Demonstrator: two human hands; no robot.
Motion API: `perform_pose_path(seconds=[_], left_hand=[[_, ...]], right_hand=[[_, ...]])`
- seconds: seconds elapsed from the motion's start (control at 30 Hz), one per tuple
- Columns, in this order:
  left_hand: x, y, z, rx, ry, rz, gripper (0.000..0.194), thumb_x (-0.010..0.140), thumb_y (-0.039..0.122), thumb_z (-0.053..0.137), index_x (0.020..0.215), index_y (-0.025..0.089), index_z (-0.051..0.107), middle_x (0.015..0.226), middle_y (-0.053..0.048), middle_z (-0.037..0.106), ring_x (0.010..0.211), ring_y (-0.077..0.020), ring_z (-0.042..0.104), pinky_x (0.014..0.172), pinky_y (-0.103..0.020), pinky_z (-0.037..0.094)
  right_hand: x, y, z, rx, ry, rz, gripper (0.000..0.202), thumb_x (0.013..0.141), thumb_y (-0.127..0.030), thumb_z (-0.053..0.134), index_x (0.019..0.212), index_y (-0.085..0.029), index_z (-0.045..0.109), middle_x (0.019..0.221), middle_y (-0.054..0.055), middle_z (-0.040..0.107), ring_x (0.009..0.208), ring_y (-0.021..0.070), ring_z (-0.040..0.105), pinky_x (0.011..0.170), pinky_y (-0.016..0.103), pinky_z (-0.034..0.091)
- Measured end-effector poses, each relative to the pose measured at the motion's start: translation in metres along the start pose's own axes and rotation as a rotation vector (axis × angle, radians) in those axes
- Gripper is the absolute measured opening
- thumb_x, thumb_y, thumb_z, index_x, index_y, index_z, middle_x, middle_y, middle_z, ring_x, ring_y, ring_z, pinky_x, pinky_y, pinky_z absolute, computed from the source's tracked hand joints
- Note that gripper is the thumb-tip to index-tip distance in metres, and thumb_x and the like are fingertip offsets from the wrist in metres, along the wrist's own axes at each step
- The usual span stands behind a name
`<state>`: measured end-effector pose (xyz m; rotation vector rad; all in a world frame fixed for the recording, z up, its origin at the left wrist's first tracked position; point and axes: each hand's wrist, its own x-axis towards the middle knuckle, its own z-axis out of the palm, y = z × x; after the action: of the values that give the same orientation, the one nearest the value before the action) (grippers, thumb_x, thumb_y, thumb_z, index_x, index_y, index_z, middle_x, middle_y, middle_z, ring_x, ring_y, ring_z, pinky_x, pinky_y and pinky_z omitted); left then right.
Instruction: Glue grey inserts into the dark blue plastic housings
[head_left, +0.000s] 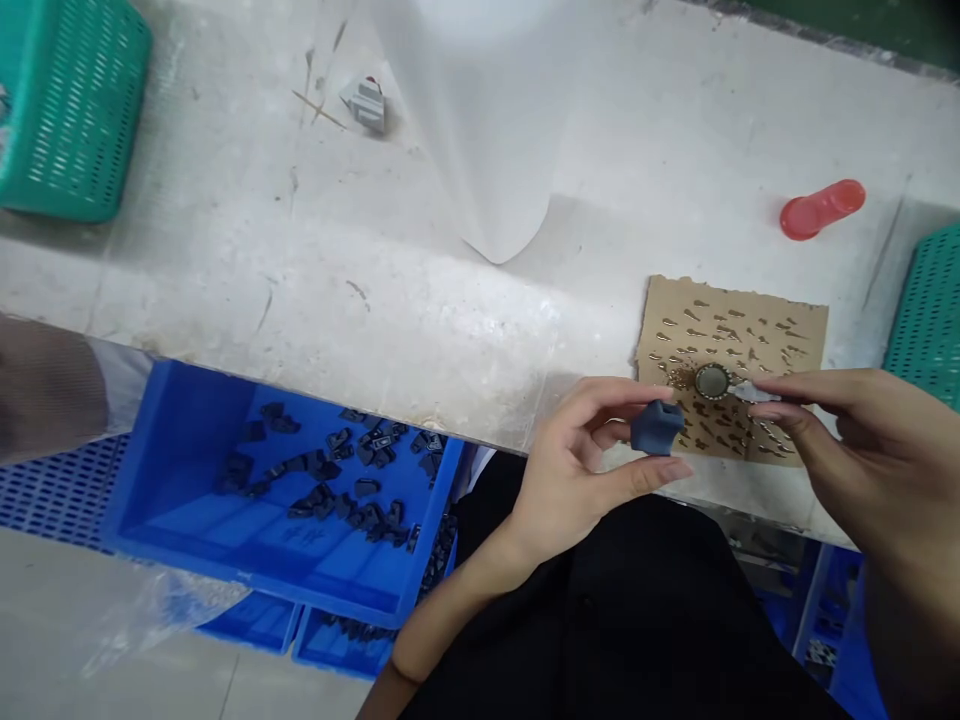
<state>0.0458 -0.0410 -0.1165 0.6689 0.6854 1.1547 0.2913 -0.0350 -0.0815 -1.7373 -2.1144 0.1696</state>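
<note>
My left hand (592, 470) is closed, with a small dark blue-grey plastic part (657, 428) pinched between thumb and fingers in front of the bench edge. To its right, my right hand (862, 440) pinches a small pale, pointed piece (754, 392) whose exact kind I cannot make out. The tip of that piece is at the edge of a round bottle cap (712, 381) with a ridged rim. Under the cap lies a square of brown cardboard (795, 310), dotted with shiny, wet-looking drops and streaks.
A red plastic tube-like object (821, 210) and a grey part (367, 106) lie on the white bench (375, 330). Green baskets (90, 120) stand at both ends. Below the edge, a blue bin (262, 540) holds several dark parts. A person's sleeve (52, 390) shows at left.
</note>
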Motion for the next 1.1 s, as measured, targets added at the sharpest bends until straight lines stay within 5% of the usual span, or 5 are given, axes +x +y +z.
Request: perform_pose_path(seconds=[0.23, 0.4, 0.57, 0.77, 1.1], left_hand=[[-0.004, 0.0, -0.001, -0.035, -0.001, 0.017, 0.036, 0.075, 0.008, 0.088, 0.102, 0.026, 0.072, 0.104, -0.001, 0.076, 0.109, -0.018, 0.075, 0.094, -0.03, 0.064], [-0.011, 0.008, -0.003, -0.04, -0.041, -0.14, 0.029, 0.087, 0.014, 0.079, 0.113, 0.028, 0.078, 0.113, -0.004, 0.068, 0.079, -0.0095, 0.068, 0.069, -0.022, 0.064], [-0.012, 0.005, -0.008, -0.142, -0.108, -0.052, 0.032, 0.09, 0.027, 0.078, 0.122, 0.028, 0.078, 0.127, -0.006, 0.065, 0.105, -0.0159, 0.066, 0.085, -0.024, 0.064], [-0.01, 0.007, -0.007, -0.164, -0.046, -0.009, 0.038, 0.088, 0.008, 0.076, 0.118, 0.032, 0.077, 0.103, 0.001, 0.074, 0.096, -0.0085, 0.069, 0.09, -0.017, 0.059], [-0.01, 0.006, -0.008, -0.137, 0.022, -0.005, 0.048, 0.074, -0.004, 0.085, 0.11, 0.024, 0.071, 0.096, 0.002, 0.075, 0.1, -0.0108, 0.075, 0.093, -0.018, 0.063]], right_hand=[[0.002, -0.003, 0.003, -0.075, 0.063, -0.056, 0.013, 0.089, -0.025, 0.078, 0.102, -0.028, 0.075, 0.093, -0.001, 0.078, 0.083, 0.013, 0.072, 0.057, 0.031, 0.043], [0.008, 0.0, 0.004, -0.064, 0.103, -0.269, 0.026, 0.081, -0.009, 0.081, 0.101, -0.023, 0.075, 0.092, 0.001, 0.078, 0.083, 0.0144, 0.073, 0.061, 0.029, 0.048], [0.013, 0.01, 0.01, -0.064, 0.141, -0.388, 0.032, 0.075, -0.007, 0.085, 0.1, -0.024, 0.075, 0.088, -0.001, 0.078, 0.079, 0.0125, 0.074, 0.06, 0.026, 0.052], [0.012, 0.012, 0.011, -0.05, 0.131, -0.415, 0.038, 0.071, -0.002, 0.085, 0.102, -0.022, 0.076, 0.09, 0.001, 0.078, 0.082, 0.0142, 0.075, 0.062, 0.026, 0.056], [0.01, 0.012, 0.006, -0.063, 0.098, -0.407, 0.06, 0.073, -0.002, 0.084, 0.121, -0.035, 0.073, 0.094, -0.002, 0.078, 0.085, 0.015, 0.075, 0.062, 0.03, 0.057]])
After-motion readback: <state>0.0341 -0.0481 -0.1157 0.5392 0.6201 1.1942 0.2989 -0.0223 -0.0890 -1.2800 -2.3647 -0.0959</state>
